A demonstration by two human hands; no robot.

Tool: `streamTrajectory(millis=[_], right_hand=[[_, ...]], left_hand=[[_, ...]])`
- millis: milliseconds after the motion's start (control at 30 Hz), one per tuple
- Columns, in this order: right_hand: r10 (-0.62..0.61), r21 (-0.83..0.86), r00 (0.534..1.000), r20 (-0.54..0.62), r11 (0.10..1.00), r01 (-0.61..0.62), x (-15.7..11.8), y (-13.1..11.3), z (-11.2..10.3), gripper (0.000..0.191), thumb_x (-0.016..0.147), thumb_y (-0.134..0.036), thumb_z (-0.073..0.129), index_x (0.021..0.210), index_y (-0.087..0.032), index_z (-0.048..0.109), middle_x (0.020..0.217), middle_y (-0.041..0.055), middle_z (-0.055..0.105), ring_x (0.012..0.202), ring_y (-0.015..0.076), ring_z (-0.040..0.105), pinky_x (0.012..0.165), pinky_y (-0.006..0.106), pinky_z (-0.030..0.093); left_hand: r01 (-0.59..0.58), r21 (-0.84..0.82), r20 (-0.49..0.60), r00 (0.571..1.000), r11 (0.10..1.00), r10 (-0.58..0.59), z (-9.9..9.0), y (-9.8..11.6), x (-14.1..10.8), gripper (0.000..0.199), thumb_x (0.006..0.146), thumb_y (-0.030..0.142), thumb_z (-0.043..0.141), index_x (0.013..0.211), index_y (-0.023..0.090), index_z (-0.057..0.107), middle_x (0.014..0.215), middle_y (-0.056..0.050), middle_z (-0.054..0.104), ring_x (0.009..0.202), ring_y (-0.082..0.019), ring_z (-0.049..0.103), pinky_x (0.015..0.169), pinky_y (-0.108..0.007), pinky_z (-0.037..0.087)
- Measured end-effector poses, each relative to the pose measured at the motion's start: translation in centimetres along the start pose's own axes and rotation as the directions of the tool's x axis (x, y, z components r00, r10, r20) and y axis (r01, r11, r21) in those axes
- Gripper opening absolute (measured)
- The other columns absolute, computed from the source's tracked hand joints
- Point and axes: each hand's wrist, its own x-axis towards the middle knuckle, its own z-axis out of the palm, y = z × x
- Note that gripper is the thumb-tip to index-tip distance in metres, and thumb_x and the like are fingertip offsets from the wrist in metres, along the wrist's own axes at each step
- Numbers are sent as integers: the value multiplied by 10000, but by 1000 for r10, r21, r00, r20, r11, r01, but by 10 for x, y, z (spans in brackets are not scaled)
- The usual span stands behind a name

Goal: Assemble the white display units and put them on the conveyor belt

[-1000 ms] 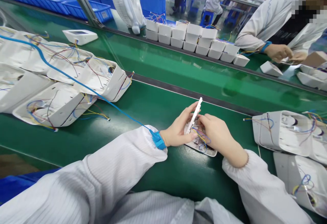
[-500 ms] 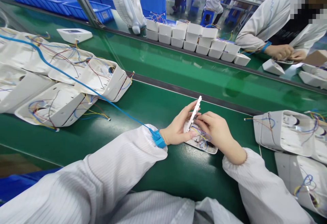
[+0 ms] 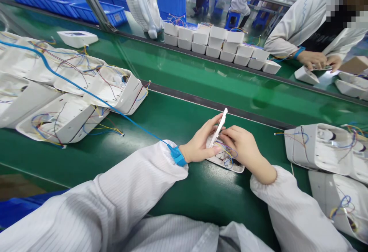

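The left hand (image 3: 199,142), its grip part-curled, holds a thin white plastic panel (image 3: 218,128) on edge, fingers behind it and thumb toward its lower end. The panel leans steeply over a shallow white plastic housing (image 3: 220,161), which lies on the smooth green bench (image 3: 172,117) directly beneath the grip. The right hand (image 3: 243,144), fingers bent close together, meets the panel's right-hand side; its fingertips are partly hidden, so whether they pinch anything cannot be told. Thin yellow and blue insulated wires (image 3: 229,162) loop within the housing, just below the right hand. The work appears partway along: the wires lie in the housing, but the panel is tilted up rather than seated, and the interior is exposed; whether any wire is joined to the panel is not visible. To the left of the grip lie massed large white plastic shells (image 3: 115,91) with trailing coloured leads; similar uncovered white shells (image 3: 301,148) lie to its right. Well beyond the grip, small white plastic boxes (image 3: 214,46) stand in a stacked row.
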Motion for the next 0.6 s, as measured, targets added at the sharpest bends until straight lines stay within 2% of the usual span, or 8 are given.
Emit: streamTrajectory(millis=[133, 333, 600], right_hand=[[-4, -60, 1000, 16, 998, 5, 0, 0, 0, 234, 967, -233, 516, 853, -174, 711, 741, 44, 621, 712, 179, 570, 627, 292, 414], [-56, -51, 998, 36, 997, 58, 0, 1, 0, 246, 968, -226, 514, 839, -154, 711, 761, 61, 631, 748, 189, 576, 669, 295, 430], [-63, -76, 996, 63, 995, 68, -1, 1, -1, 280, 981, -241, 480, 816, -185, 699, 761, 52, 636, 742, 181, 557, 675, 293, 421]], left_hand=[[1, -29, 22, 1000, 1000, -1, -2, 0, 1, 852, 824, 468, 661, 1531, 251, 238, 1582, -156, 295, 1379, -371, 416, 1117, -510, 388], [-6, -42, 37, 999, 999, 8, -1, 3, 3, 803, 845, 451, 642, 1525, 242, 268, 1590, -160, 293, 1412, -374, 378, 1143, -508, 353], [9, -29, 79, 997, 1000, -7, -2, 5, 4, 805, 851, 470, 633, 1530, 250, 263, 1582, -140, 332, 1402, -349, 411, 1152, -487, 350]])
